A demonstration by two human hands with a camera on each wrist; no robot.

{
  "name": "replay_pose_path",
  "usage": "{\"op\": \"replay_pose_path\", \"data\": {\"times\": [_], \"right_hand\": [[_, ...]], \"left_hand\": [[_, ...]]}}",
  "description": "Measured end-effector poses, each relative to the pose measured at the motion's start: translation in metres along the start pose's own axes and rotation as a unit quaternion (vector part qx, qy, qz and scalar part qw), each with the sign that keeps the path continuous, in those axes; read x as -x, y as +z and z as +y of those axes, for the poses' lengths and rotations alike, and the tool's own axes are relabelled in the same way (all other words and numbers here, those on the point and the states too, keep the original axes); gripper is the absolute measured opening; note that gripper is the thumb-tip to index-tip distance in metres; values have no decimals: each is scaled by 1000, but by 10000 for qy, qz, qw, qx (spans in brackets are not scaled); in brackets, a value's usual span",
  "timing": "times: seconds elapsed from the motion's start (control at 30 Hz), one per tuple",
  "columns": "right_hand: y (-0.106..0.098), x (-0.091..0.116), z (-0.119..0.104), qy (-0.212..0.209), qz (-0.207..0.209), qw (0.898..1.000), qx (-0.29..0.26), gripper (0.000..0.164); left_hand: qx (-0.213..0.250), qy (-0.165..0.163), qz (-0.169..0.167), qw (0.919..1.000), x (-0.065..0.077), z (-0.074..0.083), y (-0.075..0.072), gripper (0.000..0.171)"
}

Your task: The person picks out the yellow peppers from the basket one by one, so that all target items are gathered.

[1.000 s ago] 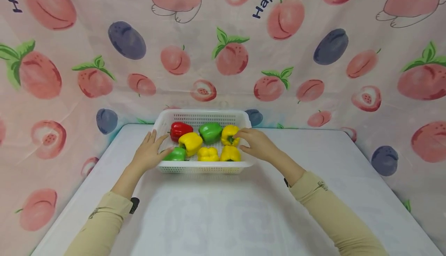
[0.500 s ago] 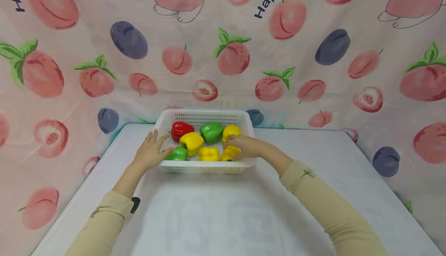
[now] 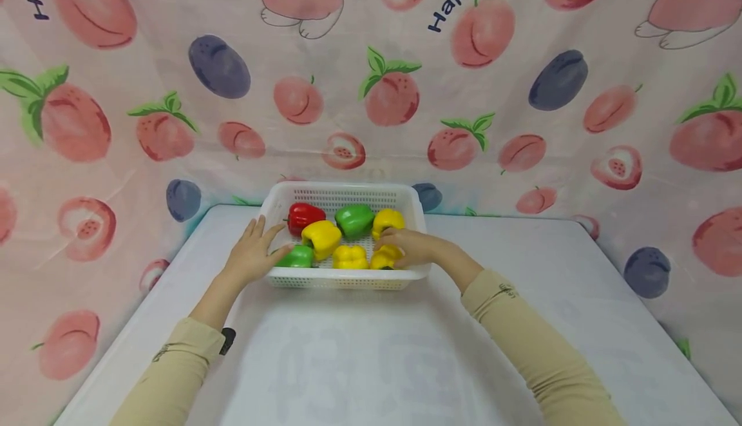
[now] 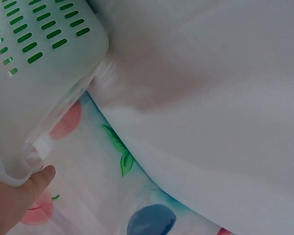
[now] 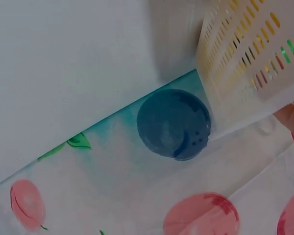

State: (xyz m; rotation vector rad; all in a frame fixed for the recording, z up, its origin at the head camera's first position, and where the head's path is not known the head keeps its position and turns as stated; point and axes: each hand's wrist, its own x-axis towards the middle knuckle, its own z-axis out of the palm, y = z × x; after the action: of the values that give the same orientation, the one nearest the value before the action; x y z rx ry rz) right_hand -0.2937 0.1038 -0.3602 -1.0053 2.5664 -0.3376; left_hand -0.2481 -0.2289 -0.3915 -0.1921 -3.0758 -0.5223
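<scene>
A: Where is the glossy yellow bell pepper (image 3: 384, 258) nearest the right hand (image 3: 408, 245)?
B: In the near right corner of the white perforated plastic basket (image 3: 348, 273), under that hand's bent fingers. Whether they have a real hold on it, the pictures do not settle.
A: What has changed?
B: A second ago the right hand was at the yellow bell pepper in the far right corner (image 3: 388, 218); now it is at the nearer one. The work has apparently shifted to that pepper, and both remain in the basket.
A: And the left hand (image 3: 252, 255)?
B: Unclenched, spread over the basket's left rim as before, its thumb by the shiny green bell pepper (image 3: 298, 256).
A: Farther out?
B: The white-covered counter (image 3: 348, 348) beneath, and the pink fruit-printed cloth (image 3: 342, 104) behind.
</scene>
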Motion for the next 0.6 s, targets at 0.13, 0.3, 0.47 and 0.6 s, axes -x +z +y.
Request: {"op": "replay_pose_path", "data": {"times": [0.13, 0.3, 0.47, 0.6], "right_hand": [[0, -1, 1, 170, -114, 9998, -4, 51], [7, -6, 1, 486, -452, 9967, 462, 44], [14, -14, 2, 628, -706, 9929, 728, 42], [21, -21, 6, 695, -757, 9913, 824, 41]], "left_hand": [[-24, 17, 23, 10000, 1, 0, 0, 71], [-38, -4, 11, 10000, 1, 2, -2, 69], [-59, -18, -14, 10000, 2, 4, -3, 68], [-30, 0, -25, 10000, 3, 5, -3, 68]]}}
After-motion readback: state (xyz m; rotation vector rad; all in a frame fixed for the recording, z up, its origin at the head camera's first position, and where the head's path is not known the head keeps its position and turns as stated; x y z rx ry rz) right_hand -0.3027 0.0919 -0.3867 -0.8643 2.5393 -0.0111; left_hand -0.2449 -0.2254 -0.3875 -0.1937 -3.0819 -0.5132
